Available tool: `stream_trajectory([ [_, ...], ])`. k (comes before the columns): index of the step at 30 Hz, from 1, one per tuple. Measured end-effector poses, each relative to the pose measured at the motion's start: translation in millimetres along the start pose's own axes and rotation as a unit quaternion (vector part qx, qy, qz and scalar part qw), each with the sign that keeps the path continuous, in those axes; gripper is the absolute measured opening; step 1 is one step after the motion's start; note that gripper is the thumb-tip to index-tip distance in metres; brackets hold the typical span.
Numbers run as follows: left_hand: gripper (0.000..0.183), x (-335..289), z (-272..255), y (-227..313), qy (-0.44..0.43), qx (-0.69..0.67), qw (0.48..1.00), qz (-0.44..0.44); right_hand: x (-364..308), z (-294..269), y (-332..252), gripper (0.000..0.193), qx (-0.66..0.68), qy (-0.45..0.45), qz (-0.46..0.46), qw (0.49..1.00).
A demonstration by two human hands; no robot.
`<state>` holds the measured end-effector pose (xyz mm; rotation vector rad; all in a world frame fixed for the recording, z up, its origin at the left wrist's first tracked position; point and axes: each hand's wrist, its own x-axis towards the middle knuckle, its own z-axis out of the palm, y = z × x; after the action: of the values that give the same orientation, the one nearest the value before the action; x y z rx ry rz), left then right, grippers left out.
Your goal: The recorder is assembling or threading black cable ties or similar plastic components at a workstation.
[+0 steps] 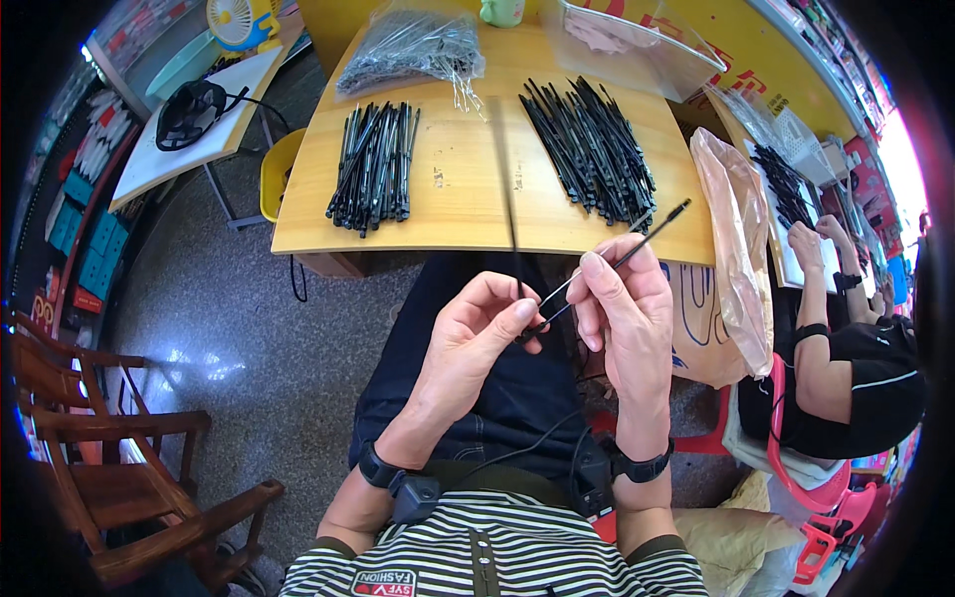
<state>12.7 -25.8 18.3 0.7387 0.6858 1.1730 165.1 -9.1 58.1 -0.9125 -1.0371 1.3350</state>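
Note:
Over my lap, just off the table's near edge, my left hand (477,328) pinches a long thin black strip (512,214) that stands up, its top blurred. My right hand (627,313), close beside it, is closed on another black strip (659,229) with a thicker end pointing up and right. A thin light-coloured piece runs between the two hands; its kind is unclear. On the wooden table (458,214) lie a left pile of black strips (376,164) and a larger right pile of black strips (589,149), thicker ends mostly toward me.
A clear bag of dark pieces (410,48) and a green cup (502,10) are at the back. A translucent bag (734,249) hangs by the right edge. Further right, a person (846,378) works at another table. A wooden chair (129,428) stands lower left.

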Motion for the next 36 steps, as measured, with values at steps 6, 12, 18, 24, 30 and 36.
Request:
stream_trajectory([
  [6,0.009,-1,-2,0,-0.017,0.046,0.999,-0.015,4,-2,3,0.019,0.047,-0.025,0.050,0.997],
  [12,0.008,0,-7,-6,-0.021,0.025,0.999,0.001,4,-3,0,0.031,0.070,-0.063,0.066,0.993],
  [18,0.007,-1,-8,-6,-0.002,0.020,1.000,0.005,1,-2,0,0.034,-0.014,-0.085,0.043,0.995],
  [24,0.007,-2,-8,-7,0.009,0.027,1.000,0.008,1,-1,3,0.026,-0.101,-0.063,0.002,0.993],
  [30,0.011,2,5,1,0.013,0.047,0.998,0.033,2,-1,5,0.020,-0.076,-0.043,0.012,0.996],
  [36,0.016,9,7,2,0.012,0.057,0.998,0.025,4,2,7,0.019,-0.078,-0.041,0.019,0.996],
])
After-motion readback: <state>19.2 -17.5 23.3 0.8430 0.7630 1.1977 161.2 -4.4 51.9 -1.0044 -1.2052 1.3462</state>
